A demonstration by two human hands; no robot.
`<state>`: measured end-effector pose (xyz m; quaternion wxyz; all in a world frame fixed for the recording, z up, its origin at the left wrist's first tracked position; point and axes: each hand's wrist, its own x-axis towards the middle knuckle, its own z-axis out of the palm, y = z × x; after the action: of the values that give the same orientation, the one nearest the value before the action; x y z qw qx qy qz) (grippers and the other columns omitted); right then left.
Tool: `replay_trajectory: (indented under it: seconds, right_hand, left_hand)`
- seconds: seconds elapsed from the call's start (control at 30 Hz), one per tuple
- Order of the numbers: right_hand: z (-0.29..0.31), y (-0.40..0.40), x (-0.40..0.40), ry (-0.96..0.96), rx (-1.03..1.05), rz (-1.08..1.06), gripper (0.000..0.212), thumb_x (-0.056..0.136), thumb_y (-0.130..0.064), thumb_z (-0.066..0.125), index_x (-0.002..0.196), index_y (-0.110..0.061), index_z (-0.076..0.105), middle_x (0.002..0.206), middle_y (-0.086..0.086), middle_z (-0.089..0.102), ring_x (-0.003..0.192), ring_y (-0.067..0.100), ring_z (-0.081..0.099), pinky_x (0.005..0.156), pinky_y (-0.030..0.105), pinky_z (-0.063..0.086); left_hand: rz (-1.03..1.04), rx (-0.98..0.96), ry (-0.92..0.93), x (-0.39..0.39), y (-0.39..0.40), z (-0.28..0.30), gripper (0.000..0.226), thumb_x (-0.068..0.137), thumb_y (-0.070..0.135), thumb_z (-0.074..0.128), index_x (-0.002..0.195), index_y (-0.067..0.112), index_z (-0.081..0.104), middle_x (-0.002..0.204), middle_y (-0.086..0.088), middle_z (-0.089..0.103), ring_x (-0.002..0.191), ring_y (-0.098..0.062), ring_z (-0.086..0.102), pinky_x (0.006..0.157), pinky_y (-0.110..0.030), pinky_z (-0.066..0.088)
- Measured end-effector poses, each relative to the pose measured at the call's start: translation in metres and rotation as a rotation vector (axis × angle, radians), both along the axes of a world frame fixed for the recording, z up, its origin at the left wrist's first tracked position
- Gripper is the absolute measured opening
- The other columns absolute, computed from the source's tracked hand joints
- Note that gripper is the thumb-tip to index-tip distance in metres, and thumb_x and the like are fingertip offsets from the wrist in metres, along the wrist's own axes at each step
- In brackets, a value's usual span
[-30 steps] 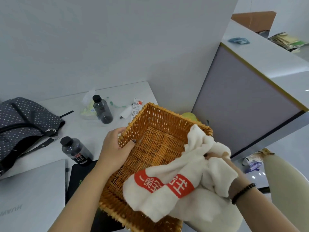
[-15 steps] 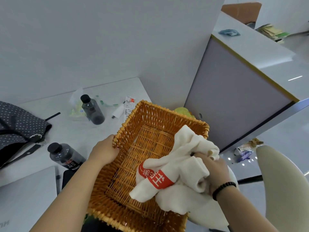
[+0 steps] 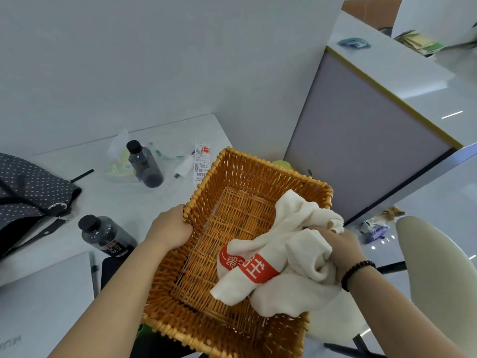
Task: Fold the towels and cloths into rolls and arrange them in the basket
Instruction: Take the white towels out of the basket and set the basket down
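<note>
1 crumpled cream towel (image 3: pixel 289 244), red-banded, overhangs basket (image 3: pixel 232 177).

Wicker basket (image 3: pixel 247 192), orange-brown, rectangular, open top, tilted, woven floor mostly bare. Cream towel (image 3: pixel 291 257) with red band and white characters, crumpled not rolled, bunched in basket's right part, draping over right rim. Right hand (image 3: pixel 343 251) clutches towel; left hand (image 3: pixel 167 228) holds left rim.
</note>
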<state>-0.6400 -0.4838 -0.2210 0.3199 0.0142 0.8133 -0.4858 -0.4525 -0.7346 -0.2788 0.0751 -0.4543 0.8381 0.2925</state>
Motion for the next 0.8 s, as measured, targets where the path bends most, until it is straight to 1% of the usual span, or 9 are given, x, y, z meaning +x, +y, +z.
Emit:
replay_trajectory:
  seconds: [0.07,0.17,0.3,0.5,0.6,0.67,0.7,0.77,0.8]
  right_hand:
    - [0.004,0.002,-0.002,0.029,-0.006,0.035,0.018,0.078,-0.019,0.072,0.072,-0.013,0.056,0.077,0.009,0.061,0.068,0.021,0.057,0.070,0.038,0.050]
    - [0.011,0.008,-0.002,0.059,0.103,0.094,0.019,0.086,-0.019,0.063,0.074,-0.010,0.052,0.075,0.010,0.056,0.073,0.023,0.053,0.078,0.043,0.051]
    - [0.021,0.022,-0.006,0.036,0.043,0.091,0.016,0.082,-0.019,0.065,0.083,-0.006,0.057,0.069,0.009,0.056,0.065,0.021,0.052,0.060,0.032,0.045]
    - [0.028,0.046,-0.015,0.096,0.023,0.241,0.016,0.086,-0.020,0.062,0.082,-0.005,0.057,0.079,0.015,0.060,0.076,0.027,0.056,0.077,0.044,0.051]
    - [0.023,0.061,-0.022,0.137,-0.025,0.243,0.014,0.088,-0.023,0.055,0.077,-0.014,0.052,0.071,0.003,0.055,0.066,0.015,0.049,0.059,0.026,0.043]
    - [0.027,0.073,-0.025,0.078,-0.086,0.259,0.019,0.090,-0.024,0.050,0.072,-0.023,0.046,0.073,-0.007,0.052,0.066,0.007,0.045,0.057,0.017,0.036]
    - [0.027,0.080,-0.027,0.046,-0.105,0.287,0.018,0.089,-0.023,0.054,0.072,-0.025,0.048,0.076,-0.006,0.056,0.068,0.007,0.048,0.061,0.019,0.040]
    - [0.029,0.093,-0.031,0.115,-0.118,0.429,0.011,0.078,-0.025,0.067,0.075,-0.019,0.058,0.079,0.003,0.064,0.072,0.017,0.058,0.075,0.035,0.050]
    - [0.030,0.100,-0.033,0.139,-0.126,0.475,0.014,0.075,-0.025,0.070,0.075,-0.016,0.060,0.078,0.005,0.065,0.072,0.021,0.060,0.078,0.042,0.051]
  left_hand:
    - [0.002,-0.018,0.015,0.002,0.005,0.003,0.015,0.088,0.021,0.050,0.101,0.024,0.055,0.087,0.000,0.064,0.079,-0.021,0.061,0.071,-0.031,0.048]
    - [0.020,-0.060,0.048,0.007,0.018,0.012,0.013,0.088,0.020,0.049,0.100,0.023,0.054,0.085,0.001,0.062,0.079,-0.022,0.061,0.070,-0.031,0.046]
    - [0.055,-0.104,0.081,0.015,0.039,0.024,0.014,0.090,0.022,0.045,0.099,0.021,0.055,0.087,0.000,0.063,0.080,-0.023,0.060,0.071,-0.033,0.047]
    - [0.149,-0.166,0.093,0.030,0.089,0.034,0.012,0.089,0.020,0.045,0.097,0.022,0.053,0.087,0.000,0.062,0.077,-0.021,0.056,0.067,-0.031,0.041]
    - [0.246,-0.195,0.074,0.039,0.123,0.038,0.012,0.086,0.018,0.045,0.093,0.025,0.052,0.084,0.001,0.063,0.077,-0.023,0.059,0.067,-0.032,0.045]
    - [0.309,-0.202,0.061,0.045,0.148,0.042,0.010,0.086,0.018,0.045,0.089,0.026,0.051,0.081,0.003,0.062,0.076,-0.023,0.061,0.070,-0.033,0.050]
    - [0.336,-0.215,0.054,0.049,0.161,0.043,0.010,0.086,0.019,0.044,0.088,0.027,0.051,0.081,0.004,0.062,0.078,-0.022,0.061,0.073,-0.035,0.052]
    - [0.396,-0.250,0.075,0.055,0.193,0.043,0.011,0.089,0.019,0.043,0.090,0.025,0.053,0.085,0.003,0.060,0.082,-0.022,0.059,0.072,-0.035,0.049]
    - [0.431,-0.253,0.096,0.059,0.209,0.043,0.012,0.090,0.018,0.044,0.092,0.023,0.054,0.086,0.003,0.058,0.081,-0.021,0.058,0.069,-0.033,0.046]
